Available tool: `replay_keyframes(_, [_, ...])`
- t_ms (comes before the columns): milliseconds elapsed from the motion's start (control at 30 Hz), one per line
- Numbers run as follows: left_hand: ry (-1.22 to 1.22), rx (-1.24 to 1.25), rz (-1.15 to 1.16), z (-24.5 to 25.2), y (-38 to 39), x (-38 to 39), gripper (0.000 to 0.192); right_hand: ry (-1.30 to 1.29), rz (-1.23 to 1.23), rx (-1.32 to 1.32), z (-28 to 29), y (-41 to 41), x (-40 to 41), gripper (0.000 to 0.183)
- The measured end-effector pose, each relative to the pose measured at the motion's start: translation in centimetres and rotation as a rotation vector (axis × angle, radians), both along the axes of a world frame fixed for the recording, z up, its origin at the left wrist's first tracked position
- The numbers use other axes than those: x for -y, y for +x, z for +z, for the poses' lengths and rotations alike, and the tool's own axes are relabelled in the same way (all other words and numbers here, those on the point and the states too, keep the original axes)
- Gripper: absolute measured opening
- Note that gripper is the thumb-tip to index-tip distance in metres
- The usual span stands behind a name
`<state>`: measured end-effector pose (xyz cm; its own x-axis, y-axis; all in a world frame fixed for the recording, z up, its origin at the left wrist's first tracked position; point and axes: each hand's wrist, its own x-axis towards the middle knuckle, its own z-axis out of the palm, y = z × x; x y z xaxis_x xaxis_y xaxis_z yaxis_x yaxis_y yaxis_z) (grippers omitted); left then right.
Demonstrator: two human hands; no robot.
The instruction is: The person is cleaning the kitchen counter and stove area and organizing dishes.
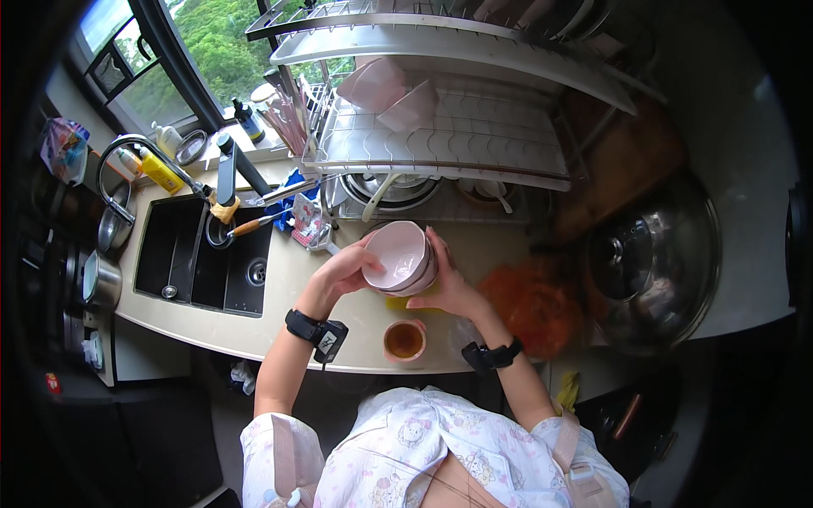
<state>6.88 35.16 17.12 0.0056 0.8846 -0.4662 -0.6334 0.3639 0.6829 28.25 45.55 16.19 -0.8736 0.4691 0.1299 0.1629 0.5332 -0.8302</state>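
A stack of pink bowls (399, 254) is held between my two hands above the counter. My left hand (346, 267) grips its left side, with the thumb inside the top bowl. Around the right side and underneath are the fingers of my right hand (448, 279). A pink cup of brown liquid (404, 341) stands near the counter's front edge, below the bowls. Something yellow (413, 303) lies partly hidden under the stack. Beyond the bowls, two more pink bowls (406, 101) lean in the dish rack (444, 168).
To the left is a black double sink (197, 254) with a tap (127, 143) and a wooden-handled utensil (248, 227). An orange-red plastic bag (533, 305) and a large metal lid or pan (660, 273) lie at the right. Pans stand under the low rack.
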Motion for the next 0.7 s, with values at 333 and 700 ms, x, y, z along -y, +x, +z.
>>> replay_keyframes(333, [0.201,-0.232,-0.122,16.4,0.6,-10.3,0.038,0.125,-0.217,-0.375,14.1,-0.9,-8.8,0.108])
replay_keyframes(700, [0.242,-0.204,-0.221,11.5,-1.6,-22.1,0.04,0.027,-0.1,-0.267,17.3,-2.0,-17.9,0.087])
